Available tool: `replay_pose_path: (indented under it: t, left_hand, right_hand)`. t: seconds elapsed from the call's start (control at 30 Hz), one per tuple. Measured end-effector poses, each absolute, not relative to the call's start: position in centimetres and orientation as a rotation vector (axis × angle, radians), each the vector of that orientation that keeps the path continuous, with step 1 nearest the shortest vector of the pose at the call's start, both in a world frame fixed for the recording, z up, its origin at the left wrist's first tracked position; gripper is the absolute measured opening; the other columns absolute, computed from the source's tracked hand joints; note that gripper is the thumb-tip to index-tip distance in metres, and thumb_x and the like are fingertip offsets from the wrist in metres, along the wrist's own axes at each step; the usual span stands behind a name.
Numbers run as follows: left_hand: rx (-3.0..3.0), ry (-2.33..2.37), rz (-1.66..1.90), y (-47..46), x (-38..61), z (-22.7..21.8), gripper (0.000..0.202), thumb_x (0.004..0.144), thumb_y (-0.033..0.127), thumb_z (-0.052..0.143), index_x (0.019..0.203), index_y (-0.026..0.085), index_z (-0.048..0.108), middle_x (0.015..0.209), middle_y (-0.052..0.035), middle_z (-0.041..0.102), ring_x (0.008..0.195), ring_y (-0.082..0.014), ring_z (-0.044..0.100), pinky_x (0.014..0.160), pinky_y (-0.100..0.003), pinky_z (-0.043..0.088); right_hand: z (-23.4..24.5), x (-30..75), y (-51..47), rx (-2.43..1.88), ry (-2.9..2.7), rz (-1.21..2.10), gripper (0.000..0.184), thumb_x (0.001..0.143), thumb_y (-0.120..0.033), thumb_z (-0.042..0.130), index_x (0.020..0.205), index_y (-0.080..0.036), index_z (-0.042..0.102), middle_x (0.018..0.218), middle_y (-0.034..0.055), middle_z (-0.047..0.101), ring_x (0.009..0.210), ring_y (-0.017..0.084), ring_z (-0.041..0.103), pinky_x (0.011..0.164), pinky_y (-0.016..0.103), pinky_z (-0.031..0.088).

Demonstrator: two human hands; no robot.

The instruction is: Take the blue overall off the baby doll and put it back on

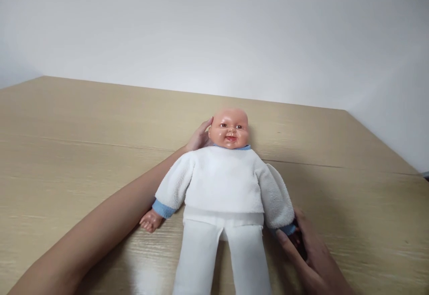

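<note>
A bald baby doll (225,181) lies face up on the wooden table, its head away from me. It wears a fuzzy white top with blue collar and cuffs, and plain white trousers; its feet are cut off by the frame. My left hand (200,137) cups the side of the doll's head (231,127), with some fingers hidden behind it. Around the doll's cuff and hand on the right, my right hand (306,246) is closed, thumb near the blue cuff (288,229). The doll's other hand (151,221) rests beside my left forearm.
The light wooden table (83,107) spreads out on both sides of the doll, with a thin seam running across it. Behind its far edge stands a plain pale wall (214,31). Something dark shows at the far right edge.
</note>
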State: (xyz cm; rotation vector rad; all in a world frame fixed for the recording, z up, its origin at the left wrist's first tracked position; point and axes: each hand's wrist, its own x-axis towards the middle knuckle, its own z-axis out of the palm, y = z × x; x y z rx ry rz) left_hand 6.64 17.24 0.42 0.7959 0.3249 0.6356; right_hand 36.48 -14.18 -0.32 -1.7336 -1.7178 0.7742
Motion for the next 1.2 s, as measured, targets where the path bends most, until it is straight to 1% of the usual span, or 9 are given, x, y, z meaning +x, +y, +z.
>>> replay_pose_path:
  t: [0.17, 0.27, 0.4, 0.57, 0.67, 0.77, 0.97, 1.1, 1.2]
  left_hand:
    - [0.797, 0.334, 0.678, 17.4, 6.8, 0.2, 0.075, 0.112, 0.066, 0.044, 0.156, 0.01, 0.066, 0.136, -0.016, 0.083, 0.145, -0.0388, 0.07, 0.136, -0.051, 0.04]
    - [0.782, 0.321, 0.703, 17.9, 7.1, -0.7, 0.077, 0.11, 0.069, 0.046, 0.156, 0.01, 0.067, 0.136, -0.0174, 0.082, 0.145, -0.0403, 0.069, 0.136, -0.053, 0.04]
    - [0.77, 0.301, 0.687, 18.5, 7.4, -1.7, 0.082, 0.109, 0.074, 0.046, 0.156, 0.01, 0.067, 0.133, -0.0176, 0.083, 0.145, -0.0412, 0.069, 0.136, -0.054, 0.04]
    - [0.822, 0.301, 0.692, 18.0, 7.0, -0.8, 0.071, 0.112, 0.064, 0.047, 0.154, 0.011, 0.069, 0.123, -0.016, 0.087, 0.134, -0.0387, 0.077, 0.136, -0.052, 0.041]
    - [0.818, 0.318, 0.679, 17.3, 6.9, 0.2, 0.067, 0.114, 0.059, 0.048, 0.155, 0.011, 0.068, 0.131, -0.0162, 0.085, 0.139, -0.0384, 0.074, 0.136, -0.051, 0.041]
    - [0.791, 0.35, 0.726, 17.0, 7.2, 0.5, 0.066, 0.113, 0.056, 0.049, 0.157, 0.011, 0.067, 0.138, -0.0168, 0.082, 0.143, -0.0398, 0.071, 0.137, -0.053, 0.04]
    - [0.849, 0.345, 0.801, 16.3, 7.4, 0.7, 0.06, 0.112, 0.054, 0.058, 0.152, 0.01, 0.071, 0.137, -0.0169, 0.082, 0.144, -0.0392, 0.07, 0.138, -0.052, 0.039]
    - [0.852, 0.378, 0.788, 15.4, 7.0, 1.6, 0.06, 0.113, 0.055, 0.058, 0.15, 0.011, 0.073, 0.138, -0.0165, 0.082, 0.143, -0.0384, 0.072, 0.137, -0.051, 0.041]
    - [0.837, 0.41, 0.786, 15.1, 6.9, 1.8, 0.06, 0.112, 0.054, 0.061, 0.152, 0.011, 0.072, 0.139, -0.0166, 0.081, 0.142, -0.038, 0.072, 0.136, -0.051, 0.044]
  right_hand:
    - [0.5, 35.9, -14.1, -1.737, -1.667, 0.777, 0.054, 0.108, -0.058, 0.065, 0.152, -0.027, 0.062, 0.137, 0.0126, 0.077, 0.114, 0.031, 0.078, 0.096, 0.036, 0.068]
    - [0.6, 35.9, -14.0, -1.729, -1.664, 0.787, 0.053, 0.108, -0.057, 0.065, 0.151, -0.026, 0.063, 0.134, 0.0126, 0.078, 0.112, 0.03, 0.078, 0.092, 0.035, 0.069]
    - [0.5, 36.0, -14.0, -1.733, -1.683, 0.789, 0.055, 0.11, -0.056, 0.064, 0.155, -0.025, 0.06, 0.139, 0.0144, 0.074, 0.12, 0.031, 0.076, 0.099, 0.038, 0.068]
    - [0.9, 35.6, -13.8, -1.72, -1.663, 0.795, 0.054, 0.11, -0.057, 0.062, 0.154, -0.026, 0.059, 0.135, 0.0136, 0.075, 0.114, 0.029, 0.076, 0.097, 0.037, 0.067]
    - [1.0, 35.4, -13.8, -1.716, -1.651, 0.793, 0.055, 0.11, -0.058, 0.062, 0.155, -0.027, 0.059, 0.134, 0.0128, 0.076, 0.114, 0.03, 0.076, 0.097, 0.038, 0.067]
    - [1.1, 35.4, -13.8, -1.716, -1.663, 0.791, 0.054, 0.11, -0.058, 0.062, 0.153, -0.027, 0.059, 0.139, 0.0127, 0.075, 0.117, 0.03, 0.076, 0.1, 0.039, 0.065]
    - [1.2, 35.5, -13.7, -1.716, -1.674, 0.792, 0.055, 0.111, -0.059, 0.061, 0.155, -0.027, 0.057, 0.141, 0.0134, 0.073, 0.118, 0.029, 0.074, 0.101, 0.039, 0.064]
    - [1.2, 35.6, -13.6, -1.731, -1.695, 0.778, 0.053, 0.111, -0.06, 0.06, 0.151, -0.026, 0.058, 0.134, 0.0135, 0.074, 0.108, 0.028, 0.075, 0.095, 0.039, 0.064]
    - [1.3, 35.6, -13.6, -1.717, -1.701, 0.79, 0.051, 0.112, -0.059, 0.059, 0.152, -0.027, 0.057, 0.136, 0.0124, 0.072, 0.116, 0.029, 0.073, 0.1, 0.04, 0.062]
